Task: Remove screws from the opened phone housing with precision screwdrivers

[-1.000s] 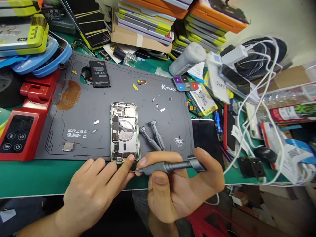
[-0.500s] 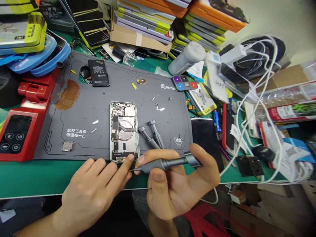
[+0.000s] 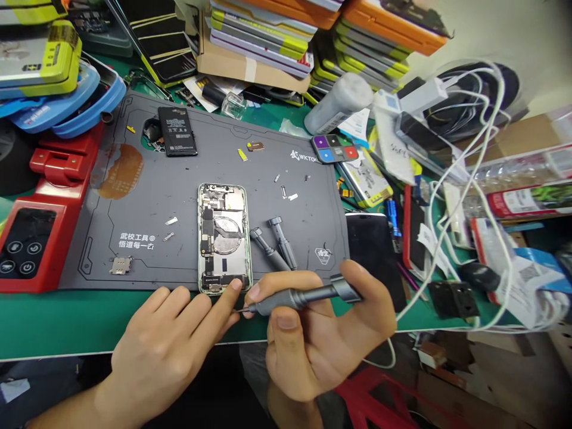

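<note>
An opened phone (image 3: 230, 262) with a pale green frame lies on the grey mat, its circuit board and inner parts exposed. My left hand (image 3: 167, 339) is at its lower edge, the index fingertip pressed on the lower right corner and the other fingers curled. A grey precision screwdriver (image 3: 279, 302) is in my right hand (image 3: 313, 339), held between thumb and fingers, its cap against the index finger. Its thin tip points left, to the left thumb just below the phone; the exact contact is hidden. Two more screwdrivers (image 3: 282, 243) lie right of the phone.
The grey mat (image 3: 147, 202) bears a loose phone battery (image 3: 177, 132), small metal brackets (image 3: 170, 228) and a SIM tray reader (image 3: 121, 266). A red device (image 3: 49, 202) stands left. On the right are a black phone (image 3: 375, 256) and white cables (image 3: 465, 202). Stacked boxes (image 3: 259, 36) line the back.
</note>
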`<move>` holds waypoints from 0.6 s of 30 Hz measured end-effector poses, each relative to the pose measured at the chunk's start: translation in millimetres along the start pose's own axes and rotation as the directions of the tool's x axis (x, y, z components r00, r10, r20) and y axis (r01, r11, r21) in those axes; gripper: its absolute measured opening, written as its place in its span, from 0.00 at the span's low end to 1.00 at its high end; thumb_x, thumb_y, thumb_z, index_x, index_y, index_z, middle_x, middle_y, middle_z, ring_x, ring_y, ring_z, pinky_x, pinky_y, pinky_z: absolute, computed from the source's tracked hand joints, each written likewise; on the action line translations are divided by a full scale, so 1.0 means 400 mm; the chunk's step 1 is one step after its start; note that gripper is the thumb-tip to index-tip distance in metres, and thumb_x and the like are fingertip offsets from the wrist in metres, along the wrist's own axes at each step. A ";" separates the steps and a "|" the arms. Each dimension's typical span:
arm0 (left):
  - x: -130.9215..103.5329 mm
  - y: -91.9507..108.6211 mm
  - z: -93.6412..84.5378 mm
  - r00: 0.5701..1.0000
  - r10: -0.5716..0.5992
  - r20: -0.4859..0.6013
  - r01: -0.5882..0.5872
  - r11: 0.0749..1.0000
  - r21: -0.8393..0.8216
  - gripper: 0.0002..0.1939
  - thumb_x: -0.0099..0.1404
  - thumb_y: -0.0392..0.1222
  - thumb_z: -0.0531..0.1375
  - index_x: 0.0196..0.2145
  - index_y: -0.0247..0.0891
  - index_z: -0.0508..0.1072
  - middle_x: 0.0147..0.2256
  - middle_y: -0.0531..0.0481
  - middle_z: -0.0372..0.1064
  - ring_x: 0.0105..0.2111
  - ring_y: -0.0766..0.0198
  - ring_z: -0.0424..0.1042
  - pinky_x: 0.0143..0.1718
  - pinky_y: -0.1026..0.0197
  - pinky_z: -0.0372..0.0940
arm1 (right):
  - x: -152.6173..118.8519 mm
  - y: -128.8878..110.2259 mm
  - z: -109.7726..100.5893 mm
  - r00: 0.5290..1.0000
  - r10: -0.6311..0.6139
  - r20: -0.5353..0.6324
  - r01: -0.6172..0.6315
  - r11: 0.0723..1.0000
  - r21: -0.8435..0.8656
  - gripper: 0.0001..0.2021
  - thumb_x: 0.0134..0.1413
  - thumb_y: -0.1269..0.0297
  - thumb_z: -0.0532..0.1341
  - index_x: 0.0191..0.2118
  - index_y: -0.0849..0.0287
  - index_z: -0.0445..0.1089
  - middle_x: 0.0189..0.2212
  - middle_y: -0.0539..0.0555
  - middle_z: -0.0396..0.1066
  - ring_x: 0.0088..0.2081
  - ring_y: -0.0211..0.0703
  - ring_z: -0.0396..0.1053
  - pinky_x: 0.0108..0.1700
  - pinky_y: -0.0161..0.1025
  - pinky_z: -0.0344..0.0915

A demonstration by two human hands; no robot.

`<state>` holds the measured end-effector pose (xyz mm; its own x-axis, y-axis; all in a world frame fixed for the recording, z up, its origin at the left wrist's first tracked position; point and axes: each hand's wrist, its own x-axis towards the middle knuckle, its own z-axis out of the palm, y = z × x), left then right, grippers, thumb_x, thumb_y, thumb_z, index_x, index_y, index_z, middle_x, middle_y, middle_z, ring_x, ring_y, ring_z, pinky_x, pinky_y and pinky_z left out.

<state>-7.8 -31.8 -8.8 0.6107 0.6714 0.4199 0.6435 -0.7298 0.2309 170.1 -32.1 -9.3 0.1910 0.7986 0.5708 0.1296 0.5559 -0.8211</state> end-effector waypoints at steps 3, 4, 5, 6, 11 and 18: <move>0.001 0.000 -0.001 1.000 0.000 -0.003 0.000 1.000 0.001 0.16 0.81 0.36 0.60 0.62 0.28 0.75 0.27 0.56 0.61 0.30 0.60 0.57 0.35 0.52 0.50 | 0.000 0.001 0.001 1.000 -0.001 -0.007 0.001 1.000 -0.005 0.30 0.69 0.79 0.57 0.72 0.54 0.59 0.40 0.51 0.76 0.35 0.38 0.77 0.31 0.34 0.80; 0.003 -0.001 -0.001 1.000 -0.001 -0.006 0.001 1.000 -0.002 0.16 0.81 0.35 0.60 0.62 0.28 0.75 0.27 0.56 0.61 0.30 0.60 0.57 0.35 0.52 0.50 | -0.001 0.001 0.002 1.000 -0.002 -0.011 0.002 1.000 -0.009 0.30 0.68 0.79 0.57 0.72 0.53 0.59 0.40 0.51 0.76 0.34 0.38 0.76 0.30 0.35 0.79; 0.004 -0.001 -0.001 1.000 -0.003 -0.007 0.003 1.000 -0.005 0.16 0.81 0.35 0.60 0.62 0.28 0.75 0.27 0.56 0.61 0.30 0.60 0.56 0.35 0.52 0.50 | -0.001 0.002 0.003 1.000 -0.007 -0.015 0.007 1.000 -0.009 0.30 0.68 0.79 0.57 0.72 0.54 0.59 0.40 0.51 0.76 0.33 0.38 0.76 0.30 0.35 0.79; 0.006 -0.001 0.000 1.000 -0.004 -0.007 0.004 1.000 -0.008 0.16 0.81 0.35 0.60 0.62 0.28 0.75 0.27 0.56 0.61 0.30 0.59 0.56 0.35 0.52 0.50 | -0.001 0.003 0.003 1.000 -0.011 -0.017 0.011 1.000 -0.007 0.30 0.68 0.79 0.57 0.71 0.54 0.59 0.40 0.52 0.77 0.33 0.38 0.76 0.29 0.35 0.79; 0.010 -0.001 0.001 1.000 -0.002 -0.024 0.001 1.000 -0.020 0.15 0.80 0.34 0.61 0.60 0.28 0.76 0.27 0.56 0.61 0.30 0.59 0.56 0.35 0.52 0.50 | -0.004 0.002 0.004 1.000 0.008 -0.018 -0.008 1.000 -0.001 0.29 0.69 0.78 0.58 0.72 0.54 0.59 0.40 0.52 0.77 0.34 0.39 0.76 0.30 0.35 0.80; 0.002 0.000 0.005 0.997 0.023 -0.074 -0.022 1.000 0.009 0.20 0.80 0.35 0.62 0.66 0.27 0.73 0.27 0.56 0.61 0.30 0.59 0.56 0.34 0.51 0.50 | -0.019 0.001 -0.023 0.987 -0.153 -0.041 0.130 0.932 -0.339 0.35 0.70 0.79 0.61 0.75 0.49 0.53 0.43 0.51 0.77 0.32 0.36 0.78 0.34 0.38 0.83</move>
<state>-6.4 -30.9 -10.1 0.5891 0.6433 0.4890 0.6343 -0.7431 0.2134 177.5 -40.1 -13.9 0.2087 0.6943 0.6887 0.4754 0.5434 -0.6919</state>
